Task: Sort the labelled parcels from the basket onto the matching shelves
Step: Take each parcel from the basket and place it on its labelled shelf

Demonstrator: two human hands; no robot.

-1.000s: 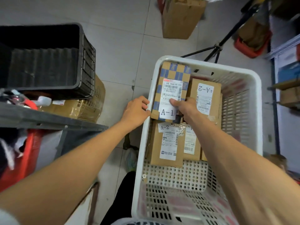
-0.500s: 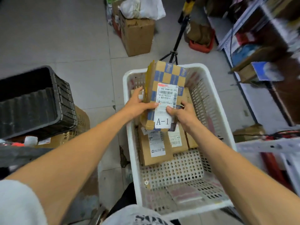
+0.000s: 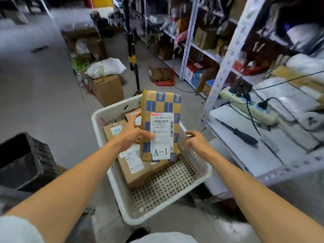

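Blue-and-tan checked parcel (image 3: 161, 127) is held upright above the basket's (image 3: 122, 204) far edge, pinched by the left hand (image 3: 135, 135), label readable; right hand (image 3: 194, 141) is spread, empty

Both forearms (image 3: 84, 174) are bare, a white short sleeve (image 3: 15, 230) covering the left upper arm.

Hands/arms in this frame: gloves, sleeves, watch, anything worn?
Nothing worn on either hand: left hand and right hand are bare, with no gloves, rings or watch visible. Forearms are bare too. A white short sleeve shows on the left upper arm; the right sleeve is out of frame.
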